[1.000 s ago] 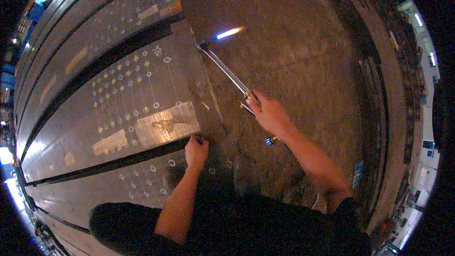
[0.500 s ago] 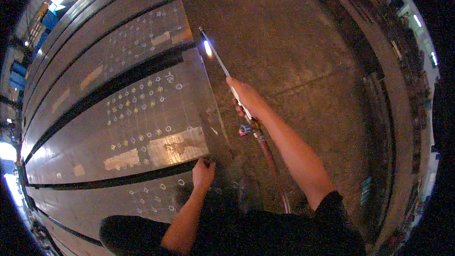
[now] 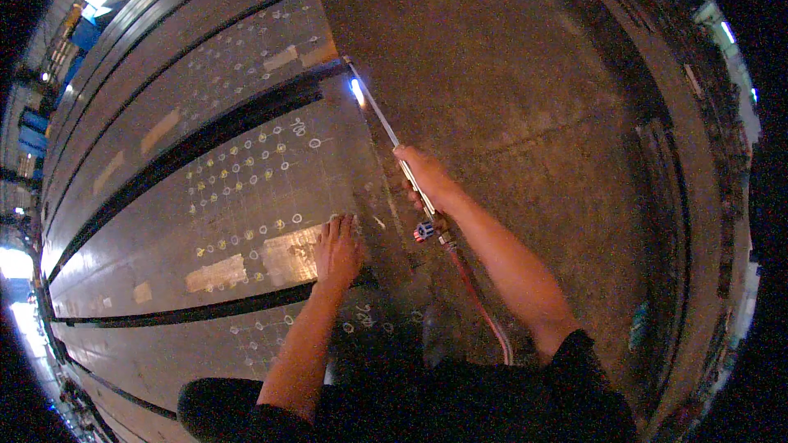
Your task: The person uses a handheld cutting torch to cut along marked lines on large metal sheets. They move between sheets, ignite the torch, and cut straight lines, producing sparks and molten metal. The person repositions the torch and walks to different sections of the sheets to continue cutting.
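My right hand (image 3: 427, 179) is wrapped around the handle of a long gas cutting torch (image 3: 380, 118). A bright blue-white flame (image 3: 356, 90) burns near the torch's far end, beside the end of a steel beam. Below my grip are a blue valve knob (image 3: 423, 231) and a red hose (image 3: 478, 308) running back toward me. My left hand (image 3: 338, 254) rests on the nearer steel beam (image 3: 328, 180), fingers stretched out and holding nothing visible. It covers the right part of a shiny bare patch (image 3: 287, 254).
Several long steel beams lie side by side on the left, with dark gaps (image 3: 189, 312) between them. Chalk circles (image 3: 246, 164) in white and yellow mark their surfaces. A brown floor (image 3: 525, 115) lies on the right, with dark long stock (image 3: 669, 189) along its far right side.
My left hand has moved forward from the beam's near edge onto the shiny patch, and its curled fingers have straightened. The torch has shifted only slightly, its flame still burning.
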